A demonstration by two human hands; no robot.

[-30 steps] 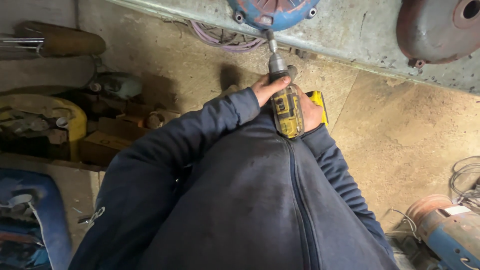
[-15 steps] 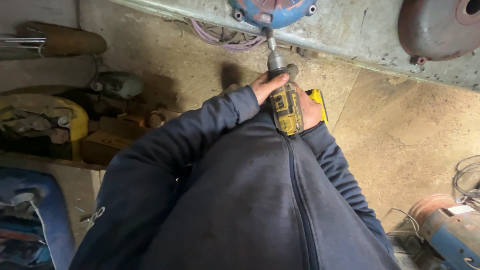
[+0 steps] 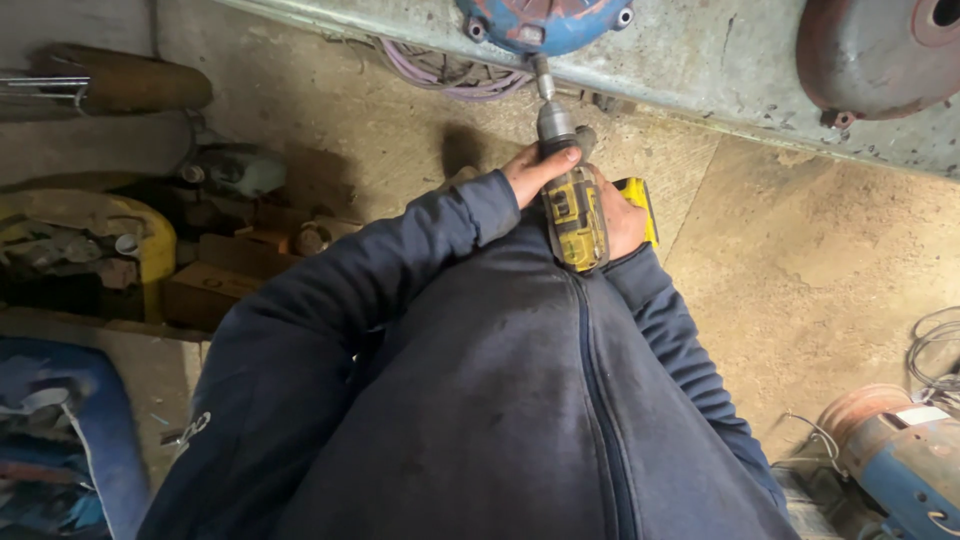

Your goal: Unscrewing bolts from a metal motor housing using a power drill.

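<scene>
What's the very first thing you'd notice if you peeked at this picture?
A yellow power drill in the middle, gripped by both hands: the left hand near its front, the right hand on its grip. Its tip points up at a blue round metal cover at the top edge. A rusty brown metal cover sits at the top right.

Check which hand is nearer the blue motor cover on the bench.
Left. The left hand grips the yellow power driver up near its nose, just below the blue motor cover; the right hand holds the handle farther back.
</scene>
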